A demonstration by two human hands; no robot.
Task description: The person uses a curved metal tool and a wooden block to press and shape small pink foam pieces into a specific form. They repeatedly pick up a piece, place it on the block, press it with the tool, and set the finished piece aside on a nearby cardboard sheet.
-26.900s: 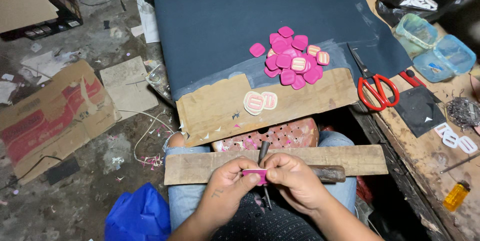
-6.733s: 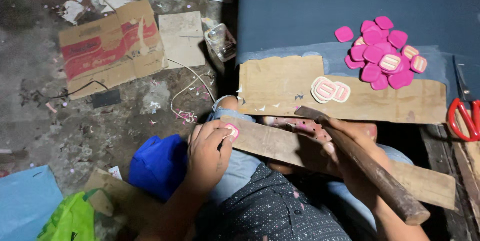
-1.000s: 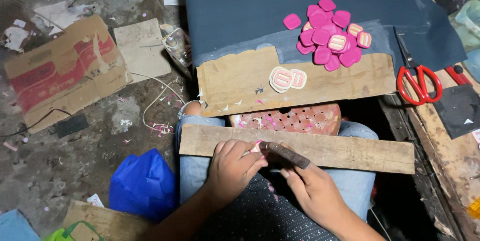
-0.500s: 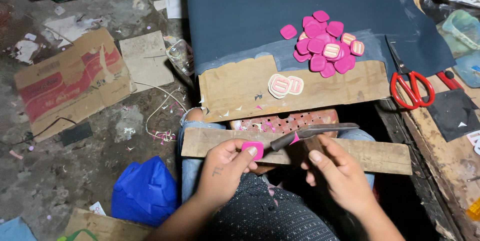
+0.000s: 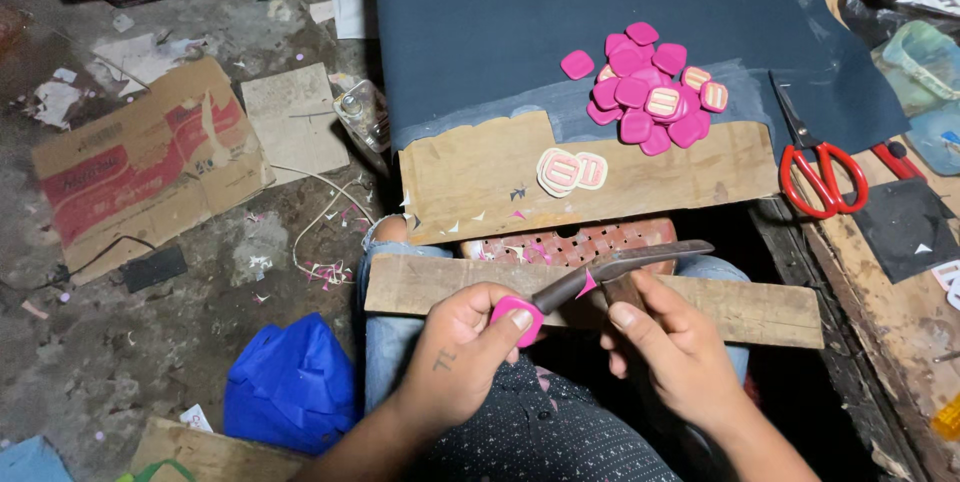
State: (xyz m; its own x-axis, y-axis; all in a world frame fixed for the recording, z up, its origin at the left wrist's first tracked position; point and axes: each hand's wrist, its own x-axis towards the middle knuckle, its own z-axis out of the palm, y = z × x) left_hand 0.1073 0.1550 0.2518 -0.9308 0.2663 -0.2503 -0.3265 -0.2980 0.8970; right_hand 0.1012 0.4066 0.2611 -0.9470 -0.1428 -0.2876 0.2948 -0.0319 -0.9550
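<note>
Blade [image 5: 620, 267] — tip up-right, nearly level

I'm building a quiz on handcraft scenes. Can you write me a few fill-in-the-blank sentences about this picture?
1. The left hand pinches a small pink ____ piece.
2. The right hand grips a dark metal hammer over the wooden ____ on the lap.
3. The red-handled ____ lie right of the heap of pink pieces.

Missing words: rounded-square; plank; scissors
</note>
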